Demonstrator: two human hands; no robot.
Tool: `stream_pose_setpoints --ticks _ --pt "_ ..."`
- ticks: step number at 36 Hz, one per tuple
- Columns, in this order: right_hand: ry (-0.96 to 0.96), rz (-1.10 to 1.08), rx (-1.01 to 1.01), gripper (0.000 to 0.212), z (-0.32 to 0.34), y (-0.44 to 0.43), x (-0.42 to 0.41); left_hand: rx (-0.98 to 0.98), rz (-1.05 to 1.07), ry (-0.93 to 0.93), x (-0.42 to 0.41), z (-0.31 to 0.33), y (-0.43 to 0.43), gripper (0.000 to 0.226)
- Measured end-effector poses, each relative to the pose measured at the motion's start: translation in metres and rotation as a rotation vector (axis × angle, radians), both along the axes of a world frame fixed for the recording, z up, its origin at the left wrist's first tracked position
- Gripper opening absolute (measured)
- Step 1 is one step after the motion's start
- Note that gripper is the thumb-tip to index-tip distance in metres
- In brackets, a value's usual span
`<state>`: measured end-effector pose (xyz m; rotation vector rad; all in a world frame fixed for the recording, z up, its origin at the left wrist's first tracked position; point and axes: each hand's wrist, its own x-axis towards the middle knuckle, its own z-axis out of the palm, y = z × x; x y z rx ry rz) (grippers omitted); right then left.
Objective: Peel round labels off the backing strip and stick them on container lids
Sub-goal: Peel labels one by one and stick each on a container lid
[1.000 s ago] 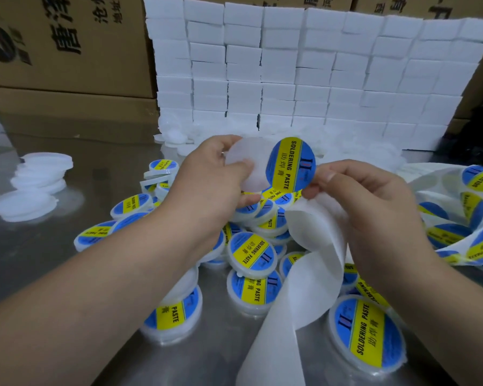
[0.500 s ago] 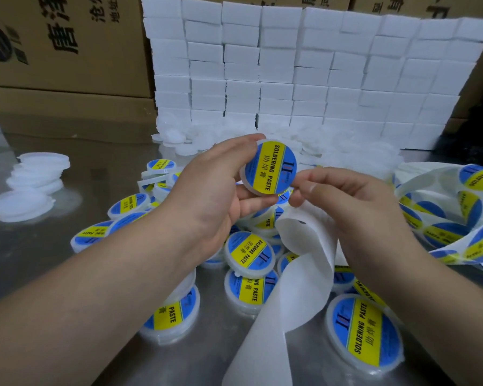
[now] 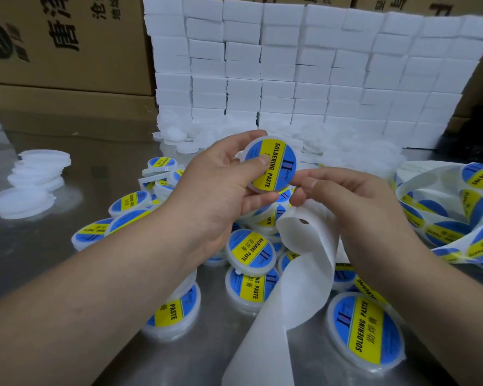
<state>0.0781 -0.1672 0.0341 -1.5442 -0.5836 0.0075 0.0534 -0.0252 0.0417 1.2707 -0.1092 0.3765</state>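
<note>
My left hand [image 3: 221, 188] grips a white round lid [image 3: 271, 165] that carries a blue and yellow "SOLDERING PASTE" label, with its thumb pressed on the label's left side. My right hand [image 3: 357, 204] holds the white backing strip [image 3: 293, 277], which curls down towards me, and its fingertips sit at the lid's lower right edge. The strip's unpeeled part with several labels [image 3: 457, 215] lies at the right. A heap of labelled lids [image 3: 248, 252] covers the metal table [image 3: 39, 246] under both hands.
Bare white lids [image 3: 37, 174] are stacked at the left. More loose white lids [image 3: 179, 135] lie at the foot of a wall of white boxes [image 3: 304, 73]. Brown cartons [image 3: 67, 45] stand behind at the left. A labelled lid [image 3: 365, 330] lies near the front right.
The label went from my right hand onto the lid in my left hand. My left thumb now presses on it, and my right hand has drawn back to the lid's edge.
</note>
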Motion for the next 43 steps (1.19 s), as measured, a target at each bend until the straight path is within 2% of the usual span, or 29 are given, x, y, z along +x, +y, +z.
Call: stream_pose_setpoints --ticks 18,23,25,28,32,37,40,43 --pt "-0.017 -0.036 -0.049 0.015 -0.003 -0.001 0.004 0.081 0.125 -0.061 -0.002 -0.001 -0.003 0.028" --pt "-0.060 -0.076 -0.091 0.026 -0.005 0.002 0.003 0.129 0.306 -0.144 -0.006 -0.001 -0.005 0.032" --pt "-0.056 -0.128 -0.114 0.022 -0.005 0.001 0.004 0.099 0.410 -0.167 -0.006 0.003 -0.001 0.031" --pt "-0.022 -0.214 -0.112 0.026 -0.004 -0.002 0.009 0.018 0.509 -0.186 -0.005 0.013 0.011 0.026" --pt "-0.066 -0.225 -0.090 0.032 -0.002 0.001 0.005 0.163 0.402 -0.095 -0.007 0.006 0.003 0.026" --pt "-0.144 -0.176 -0.109 0.025 -0.002 0.003 -0.001 0.342 0.172 -0.129 -0.014 -0.006 -0.013 0.027" --pt "-0.188 -0.190 -0.147 0.032 -0.003 0.003 0.000 0.385 0.152 -0.151 -0.014 -0.008 -0.013 0.028" --pt "-0.208 -0.174 -0.160 0.038 -0.003 0.003 -0.002 0.457 0.200 -0.151 -0.012 -0.011 -0.012 0.020"
